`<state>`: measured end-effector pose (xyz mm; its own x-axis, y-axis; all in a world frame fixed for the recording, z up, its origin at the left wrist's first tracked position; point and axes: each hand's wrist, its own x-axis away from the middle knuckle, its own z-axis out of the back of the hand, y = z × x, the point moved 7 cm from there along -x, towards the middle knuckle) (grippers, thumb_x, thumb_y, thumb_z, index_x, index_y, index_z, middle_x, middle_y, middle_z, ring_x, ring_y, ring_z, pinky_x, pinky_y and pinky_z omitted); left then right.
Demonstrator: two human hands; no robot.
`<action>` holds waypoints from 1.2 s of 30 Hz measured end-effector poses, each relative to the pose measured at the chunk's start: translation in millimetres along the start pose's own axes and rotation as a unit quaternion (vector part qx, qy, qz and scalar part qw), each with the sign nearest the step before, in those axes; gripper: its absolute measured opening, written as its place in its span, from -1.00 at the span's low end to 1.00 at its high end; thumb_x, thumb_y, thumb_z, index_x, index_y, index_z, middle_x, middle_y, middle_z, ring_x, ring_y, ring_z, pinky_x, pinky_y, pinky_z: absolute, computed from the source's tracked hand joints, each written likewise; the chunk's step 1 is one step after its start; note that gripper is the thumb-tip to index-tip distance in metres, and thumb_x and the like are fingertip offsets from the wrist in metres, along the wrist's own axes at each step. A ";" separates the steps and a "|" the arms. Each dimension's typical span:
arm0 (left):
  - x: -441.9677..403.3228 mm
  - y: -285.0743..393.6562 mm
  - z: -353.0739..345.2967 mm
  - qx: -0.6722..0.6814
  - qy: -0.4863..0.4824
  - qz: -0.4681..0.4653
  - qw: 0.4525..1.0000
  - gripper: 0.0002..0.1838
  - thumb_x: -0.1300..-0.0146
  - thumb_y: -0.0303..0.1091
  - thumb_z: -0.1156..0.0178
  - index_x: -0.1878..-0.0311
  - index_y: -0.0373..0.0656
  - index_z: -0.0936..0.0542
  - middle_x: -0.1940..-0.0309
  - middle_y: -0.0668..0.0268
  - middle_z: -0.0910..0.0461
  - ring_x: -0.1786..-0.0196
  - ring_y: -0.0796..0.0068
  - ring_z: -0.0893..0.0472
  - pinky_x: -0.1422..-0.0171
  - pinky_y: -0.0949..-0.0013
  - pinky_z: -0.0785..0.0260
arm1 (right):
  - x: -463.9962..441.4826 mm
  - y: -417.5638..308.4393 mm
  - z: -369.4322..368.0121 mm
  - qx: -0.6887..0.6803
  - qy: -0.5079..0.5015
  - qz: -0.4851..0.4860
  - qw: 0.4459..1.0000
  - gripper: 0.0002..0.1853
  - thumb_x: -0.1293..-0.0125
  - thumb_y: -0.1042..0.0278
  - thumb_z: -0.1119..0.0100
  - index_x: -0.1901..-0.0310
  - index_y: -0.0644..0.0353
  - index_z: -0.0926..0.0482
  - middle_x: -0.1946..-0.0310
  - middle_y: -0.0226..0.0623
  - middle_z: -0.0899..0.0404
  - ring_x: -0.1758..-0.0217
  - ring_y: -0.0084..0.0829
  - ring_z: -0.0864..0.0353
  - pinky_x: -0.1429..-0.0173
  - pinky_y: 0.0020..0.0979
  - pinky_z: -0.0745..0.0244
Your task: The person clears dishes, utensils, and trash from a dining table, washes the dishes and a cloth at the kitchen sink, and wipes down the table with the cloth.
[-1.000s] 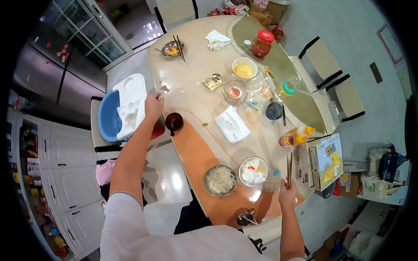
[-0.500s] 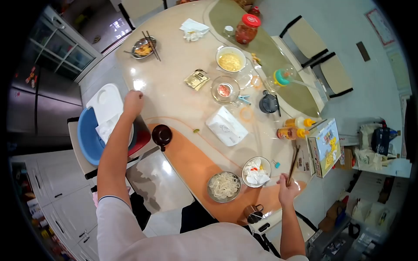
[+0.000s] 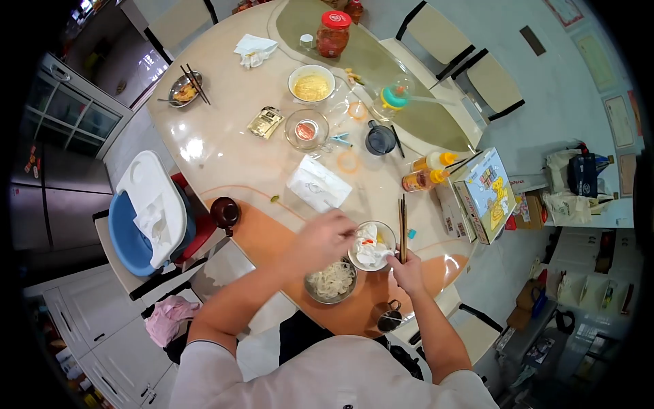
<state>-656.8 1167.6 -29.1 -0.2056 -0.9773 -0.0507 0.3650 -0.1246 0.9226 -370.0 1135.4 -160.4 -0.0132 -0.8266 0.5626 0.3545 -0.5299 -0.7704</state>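
Observation:
My right hand [image 3: 409, 273] is closed around a pair of wooden chopsticks [image 3: 402, 228], which point up away from me. Its thumb is close to the right edge of a white plate [image 3: 386, 230]. Crumpled tissues [image 3: 371, 253] with some red and yellow scraps lie on that plate. My left hand [image 3: 325, 238] hovers by the plate's left rim, above a metal bowl of pale noodles [image 3: 331, 281]; motion blurs its fingers, and whether they hold anything is unclear. Close to my body stands a dark mug [image 3: 390, 317].
A tissue pack [image 3: 319, 184] lies mid-table, with a dark red pan-like bowl [image 3: 225, 213] to its left. Sauce bottles [image 3: 424, 179] and boxes [image 3: 485, 194] stand at the right. Farther off are a yellow-filled bowl [image 3: 311, 84], a glass bowl [image 3: 306, 129] and a red-lidded jar [image 3: 334, 34].
My left hand has swung right, from the table's left edge to beside the plate. My right hand has moved left toward the plate with the chopsticks. The whole view has shifted.

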 end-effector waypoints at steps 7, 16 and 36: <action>-73.8 -28.2 -35.1 -0.239 0.002 0.032 0.970 -0.82 -0.28 -0.40 -0.19 0.12 -0.28 -0.61 0.01 0.00 -0.57 0.04 0.03 -0.65 0.00 0.10 -0.55 | -5.3 -2.2 -12.7 -0.027 0.030 0.068 0.997 -0.74 -0.26 0.35 -0.35 0.14 0.37 -0.62 0.48 -0.55 -0.49 0.42 -0.70 -0.38 0.32 -0.54 -0.37; -194.6 -120.7 -32.5 -0.405 0.034 0.179 0.896 -0.74 -0.25 -0.58 -0.05 0.00 -0.39 -0.53 -0.09 -0.13 -0.56 -0.02 -0.10 -0.68 -0.09 0.03 -0.59 | 6.6 -11.4 -21.7 -0.067 0.045 0.040 0.996 -0.62 -0.31 0.37 -0.33 -0.06 0.45 -0.57 0.42 -0.56 -0.50 0.40 -0.73 -0.38 0.31 -0.59 -0.35; -66.0 22.1 -59.8 -0.064 0.121 0.061 0.989 -0.78 -0.23 -0.35 -0.37 0.11 -0.24 -0.66 0.26 0.17 -0.64 0.28 0.35 -0.65 0.20 0.38 -0.52 | 5.8 -18.2 84.5 -0.058 0.101 0.144 0.983 -0.83 -0.44 0.42 -0.17 0.10 0.35 -0.66 0.48 -0.40 -0.59 0.40 -0.61 -0.55 0.26 -0.54 -0.46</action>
<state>-580.9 1219.0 -28.2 0.0650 -0.9968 -0.0470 0.4886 -0.0092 0.8725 -297.5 1156.2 -117.8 -0.1183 -0.9600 0.2537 0.2618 -0.2766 -0.9246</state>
